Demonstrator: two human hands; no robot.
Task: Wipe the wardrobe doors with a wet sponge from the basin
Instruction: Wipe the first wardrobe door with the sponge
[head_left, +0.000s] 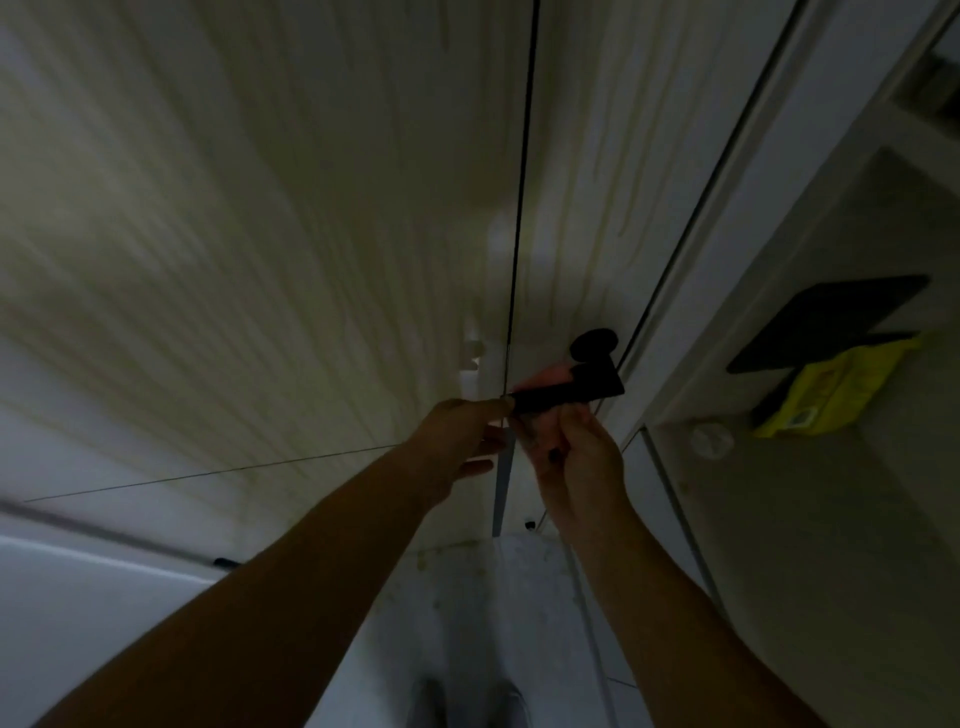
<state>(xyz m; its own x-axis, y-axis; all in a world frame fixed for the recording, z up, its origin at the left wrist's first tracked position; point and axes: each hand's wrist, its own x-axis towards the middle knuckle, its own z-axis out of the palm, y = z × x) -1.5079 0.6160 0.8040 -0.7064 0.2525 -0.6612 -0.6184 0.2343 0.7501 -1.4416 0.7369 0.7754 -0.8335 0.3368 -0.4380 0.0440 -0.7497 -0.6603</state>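
The pale wood-grain wardrobe doors (291, 218) fill the view, with a dark vertical seam (521, 182) between two of them. Low on that seam is a sponge (569, 391), pink with a dark scouring side. My right hand (579, 462) grips it from below. My left hand (457, 441) pinches its left end with the fingertips. A round dark knob (595, 343) sticks out of the right door just above the sponge. The picture is dim and blurred.
To the right an open shelf unit (810, 467) holds a flat black object (831, 322) lying on a yellow cloth or packet (836, 389). Light floor (519, 597) runs below the doors, with my feet (467, 701) at the bottom edge. A white surface (78, 597) lies at lower left.
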